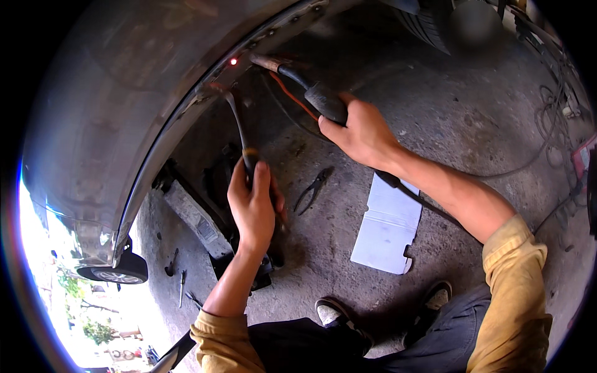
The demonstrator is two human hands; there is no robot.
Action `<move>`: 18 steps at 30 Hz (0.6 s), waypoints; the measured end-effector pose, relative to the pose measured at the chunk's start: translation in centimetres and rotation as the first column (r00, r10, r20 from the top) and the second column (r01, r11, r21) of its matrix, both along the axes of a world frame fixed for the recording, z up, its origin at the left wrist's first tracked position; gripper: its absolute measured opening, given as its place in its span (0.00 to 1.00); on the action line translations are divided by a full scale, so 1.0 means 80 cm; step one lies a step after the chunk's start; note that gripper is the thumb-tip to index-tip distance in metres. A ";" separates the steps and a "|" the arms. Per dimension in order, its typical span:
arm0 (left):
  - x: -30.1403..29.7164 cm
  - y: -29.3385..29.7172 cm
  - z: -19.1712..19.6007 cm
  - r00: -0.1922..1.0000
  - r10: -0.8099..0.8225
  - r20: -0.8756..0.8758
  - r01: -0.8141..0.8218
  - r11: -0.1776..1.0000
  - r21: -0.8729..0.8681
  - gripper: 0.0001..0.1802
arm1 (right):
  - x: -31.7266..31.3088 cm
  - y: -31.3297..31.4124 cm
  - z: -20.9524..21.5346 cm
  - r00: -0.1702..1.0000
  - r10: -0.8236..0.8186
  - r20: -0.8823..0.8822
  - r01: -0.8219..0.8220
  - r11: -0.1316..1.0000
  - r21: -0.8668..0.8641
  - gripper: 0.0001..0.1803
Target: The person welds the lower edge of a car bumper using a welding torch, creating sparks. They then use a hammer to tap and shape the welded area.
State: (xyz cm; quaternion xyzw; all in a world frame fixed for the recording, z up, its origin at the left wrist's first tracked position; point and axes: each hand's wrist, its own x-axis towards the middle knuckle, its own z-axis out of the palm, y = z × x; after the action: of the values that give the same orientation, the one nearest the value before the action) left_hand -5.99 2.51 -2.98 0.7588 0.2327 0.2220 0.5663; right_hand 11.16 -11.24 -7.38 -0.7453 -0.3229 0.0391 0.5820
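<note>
My right hand [367, 132] is closed around the black handle of a welding torch [324, 102]. Its coppery nozzle [266, 61] points left at the lower edge of a grey car body panel [118, 93]. Just left of the nozzle, a small spot [233, 61] glows red on that edge. Lower and to the left, my left hand [254, 202] grips a hammer [237, 121] by its dark, yellow-banded handle. The metal shaft points up, and the blurred head is close to the panel edge; whether it touches cannot be made out.
Pliers [314, 189] and a white sheet of cardboard [388, 224] lie on the concrete floor. A floor jack [198, 217] stands left of my left forearm, with several hand tools nearby. Cables [547, 124] run along the right, and a tyre [429, 28] is at the top.
</note>
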 end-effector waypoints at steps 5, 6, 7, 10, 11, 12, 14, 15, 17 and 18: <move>-0.046 0.020 -0.038 0.993 -0.022 -0.117 0.005 0.990 -0.137 0.12 | -0.013 -0.013 0.009 0.778 0.404 -0.481 -0.256 0.903 0.344 0.14; -0.045 0.021 -0.048 0.993 -0.029 -0.114 0.006 0.982 -0.190 0.11 | -0.017 -0.013 0.014 0.689 0.457 -0.563 -0.213 0.870 0.446 0.12; -0.051 0.027 -0.061 0.989 -0.025 -0.148 -0.004 0.980 -0.197 0.11 | -0.023 -0.007 0.018 0.581 0.520 -0.627 -0.151 0.825 0.545 0.11; -0.078 0.043 -0.125 0.972 -0.035 -0.234 -0.013 0.979 -0.201 0.11 | -0.046 0.012 0.020 0.464 0.577 -0.672 -0.089 0.785 0.613 0.12; -0.089 0.049 -0.152 0.966 -0.043 -0.255 -0.006 0.982 -0.189 0.11 | -0.056 0.019 0.017 0.439 0.587 -0.680 -0.080 0.779 0.622 0.14; -0.100 0.048 -0.173 0.953 -0.067 -0.295 -0.009 0.969 -0.247 0.11 | -0.065 0.022 0.015 0.434 0.577 -0.692 -0.078 0.789 0.609 0.14; -0.130 0.039 -0.225 0.925 -0.088 -0.370 -0.030 0.953 -0.301 0.10 | -0.076 0.032 0.011 0.437 0.580 -0.688 -0.064 0.783 0.619 0.14; -0.144 0.035 -0.251 0.909 -0.089 -0.408 -0.038 0.955 -0.293 0.10 | -0.078 0.035 0.014 0.451 0.579 -0.680 -0.059 0.779 0.624 0.14; -0.165 0.014 -0.276 0.894 -0.075 -0.441 -0.147 0.882 -0.448 0.10 | -0.077 0.038 0.014 0.514 0.569 -0.642 -0.019 0.756 0.654 0.14; -0.168 0.004 -0.276 0.917 -0.091 -0.389 -0.150 0.824 -0.547 0.11 | -0.078 0.034 0.008 0.544 0.546 -0.636 0.017 0.751 0.660 0.15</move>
State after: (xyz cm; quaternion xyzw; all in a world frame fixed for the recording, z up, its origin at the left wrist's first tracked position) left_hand -19.41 2.83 -25.06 0.5817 0.4100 -0.0073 0.7025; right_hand 4.92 -8.49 -6.72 -0.3595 -0.1360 0.3594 0.8503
